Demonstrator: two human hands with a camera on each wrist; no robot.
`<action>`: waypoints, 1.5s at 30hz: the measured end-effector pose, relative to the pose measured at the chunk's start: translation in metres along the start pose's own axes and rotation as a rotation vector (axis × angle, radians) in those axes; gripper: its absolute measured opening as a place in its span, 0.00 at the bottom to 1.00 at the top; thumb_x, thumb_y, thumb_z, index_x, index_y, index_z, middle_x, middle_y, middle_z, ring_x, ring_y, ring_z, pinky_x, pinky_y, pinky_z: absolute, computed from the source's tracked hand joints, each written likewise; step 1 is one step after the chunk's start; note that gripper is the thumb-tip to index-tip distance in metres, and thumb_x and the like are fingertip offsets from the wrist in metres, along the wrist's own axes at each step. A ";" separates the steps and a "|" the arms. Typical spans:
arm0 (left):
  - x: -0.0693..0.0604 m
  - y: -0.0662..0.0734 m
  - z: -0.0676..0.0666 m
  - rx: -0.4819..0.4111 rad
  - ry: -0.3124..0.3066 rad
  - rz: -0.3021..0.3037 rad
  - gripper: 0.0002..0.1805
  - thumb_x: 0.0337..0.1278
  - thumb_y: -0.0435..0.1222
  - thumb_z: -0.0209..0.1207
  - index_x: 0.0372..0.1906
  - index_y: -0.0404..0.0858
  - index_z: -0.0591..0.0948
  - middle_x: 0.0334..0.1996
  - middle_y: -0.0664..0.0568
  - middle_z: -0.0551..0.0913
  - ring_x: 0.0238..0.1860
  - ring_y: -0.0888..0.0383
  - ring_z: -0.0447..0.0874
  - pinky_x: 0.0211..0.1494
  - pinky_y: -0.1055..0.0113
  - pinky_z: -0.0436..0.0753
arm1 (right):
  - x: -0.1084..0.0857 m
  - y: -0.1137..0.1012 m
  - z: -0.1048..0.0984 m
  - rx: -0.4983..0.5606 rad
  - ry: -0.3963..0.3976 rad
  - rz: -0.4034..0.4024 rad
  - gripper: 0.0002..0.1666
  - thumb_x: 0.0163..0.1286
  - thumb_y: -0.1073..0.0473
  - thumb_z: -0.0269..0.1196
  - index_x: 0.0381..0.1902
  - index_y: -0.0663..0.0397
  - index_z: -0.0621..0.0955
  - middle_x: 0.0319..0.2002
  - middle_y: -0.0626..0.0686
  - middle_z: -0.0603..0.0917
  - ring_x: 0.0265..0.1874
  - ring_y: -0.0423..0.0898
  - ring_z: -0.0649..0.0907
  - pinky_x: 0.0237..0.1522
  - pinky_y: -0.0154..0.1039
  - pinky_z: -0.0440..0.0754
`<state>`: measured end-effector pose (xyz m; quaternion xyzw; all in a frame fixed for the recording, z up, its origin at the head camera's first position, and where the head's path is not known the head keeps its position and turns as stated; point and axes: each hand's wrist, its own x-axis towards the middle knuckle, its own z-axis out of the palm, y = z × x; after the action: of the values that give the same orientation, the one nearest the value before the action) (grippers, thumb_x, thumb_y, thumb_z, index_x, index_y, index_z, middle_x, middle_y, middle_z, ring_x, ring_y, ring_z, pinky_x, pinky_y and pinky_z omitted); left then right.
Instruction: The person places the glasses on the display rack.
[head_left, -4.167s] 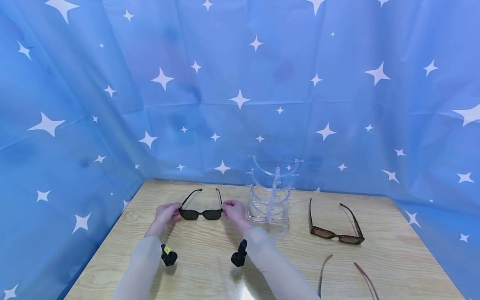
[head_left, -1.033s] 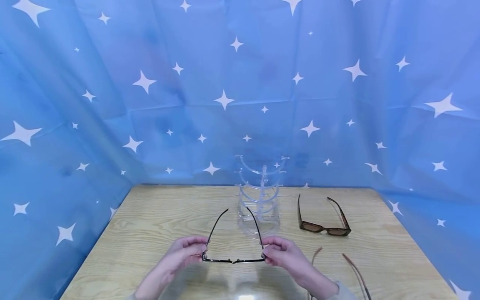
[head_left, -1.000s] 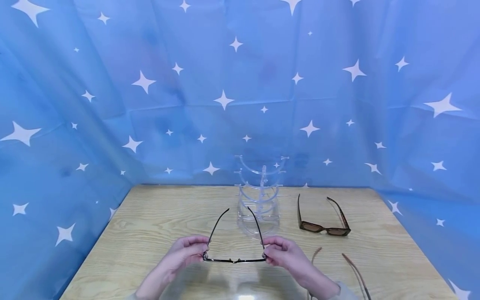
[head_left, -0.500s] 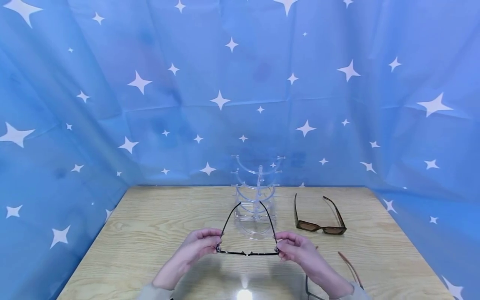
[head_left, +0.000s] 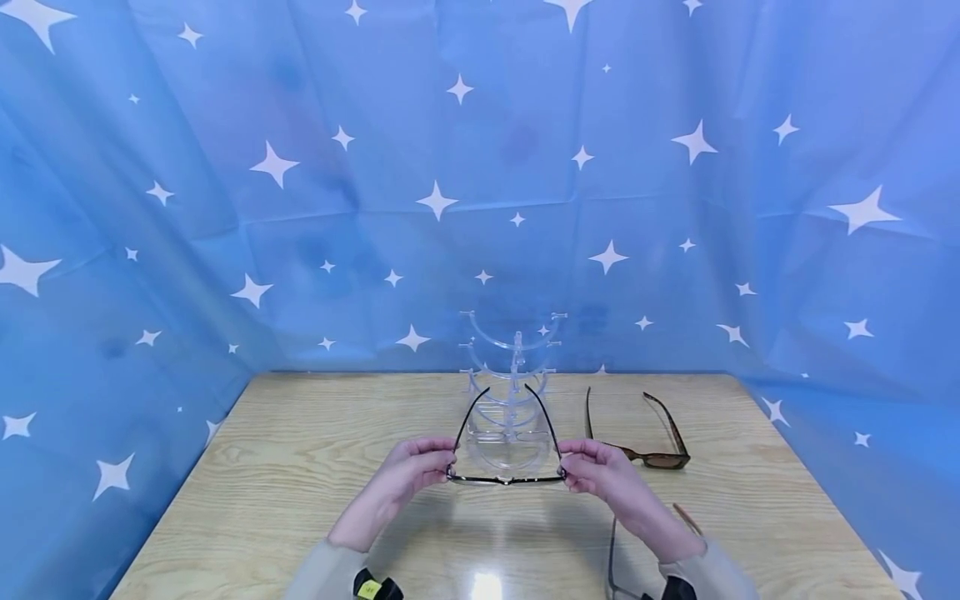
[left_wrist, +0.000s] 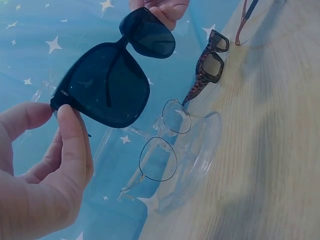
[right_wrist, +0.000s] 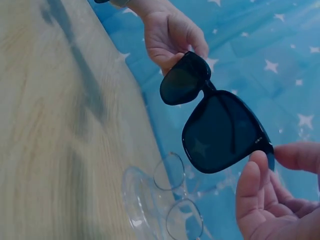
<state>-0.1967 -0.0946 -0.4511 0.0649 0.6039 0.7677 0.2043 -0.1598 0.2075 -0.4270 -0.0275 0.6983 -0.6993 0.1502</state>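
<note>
Black sunglasses (left_wrist: 110, 85) with dark lenses hang above the table, arms spread and pointing away from me. My left hand (head_left: 408, 479) pinches their left hinge corner between thumb and fingers. At the opposite corner, my right hand (head_left: 607, 479) pinches the frame the same way. Just beyond the sunglasses stands a clear tiered eyewear stand (head_left: 517, 367) with curved bars. Thin wire-rimmed glasses (left_wrist: 158, 159) sit low on that stand in the left wrist view. The sunglasses' arm tips overlap the stand in the head view; whether they touch it I cannot tell.
Tortoiseshell sunglasses (head_left: 665, 461) lie on the wooden table (head_left: 315, 433), right of the stand and partly behind my right hand. Another pair of glasses (head_left: 611, 558) lies at the front right, mostly covered by my right forearm. A blue starred curtain (head_left: 375, 167) backs the table.
Both hands first held the sunglasses at the table's left, then lifted them toward me. Over the last second they have moved right and forward, in front of the stand.
</note>
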 end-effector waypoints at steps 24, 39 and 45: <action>0.044 0.017 0.005 -0.017 0.045 -0.023 0.24 0.56 0.26 0.55 0.55 0.16 0.67 0.29 0.53 0.82 0.29 0.64 0.79 0.34 0.76 0.81 | 0.037 -0.021 -0.020 -0.005 0.049 0.027 0.25 0.69 0.63 0.55 0.58 0.75 0.65 0.30 0.49 0.75 0.27 0.39 0.78 0.33 0.30 0.80; 0.070 0.028 0.004 -0.077 0.115 -0.017 0.20 0.58 0.25 0.54 0.55 0.18 0.70 0.31 0.51 0.82 0.29 0.65 0.79 0.35 0.77 0.81 | 0.070 -0.032 -0.027 0.087 0.076 0.022 0.24 0.68 0.68 0.54 0.57 0.78 0.65 0.26 0.48 0.78 0.24 0.37 0.78 0.29 0.26 0.80; 0.078 0.028 0.003 -0.124 0.176 -0.021 0.19 0.57 0.24 0.55 0.53 0.20 0.72 0.26 0.53 0.83 0.26 0.65 0.80 0.35 0.76 0.82 | 0.079 -0.033 -0.027 0.064 0.093 0.028 0.21 0.68 0.68 0.54 0.55 0.76 0.67 0.28 0.48 0.78 0.25 0.37 0.78 0.30 0.27 0.80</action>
<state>-0.2731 -0.0665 -0.4356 -0.0216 0.5712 0.8043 0.1621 -0.2476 0.2129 -0.4090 0.0198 0.6820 -0.7197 0.1283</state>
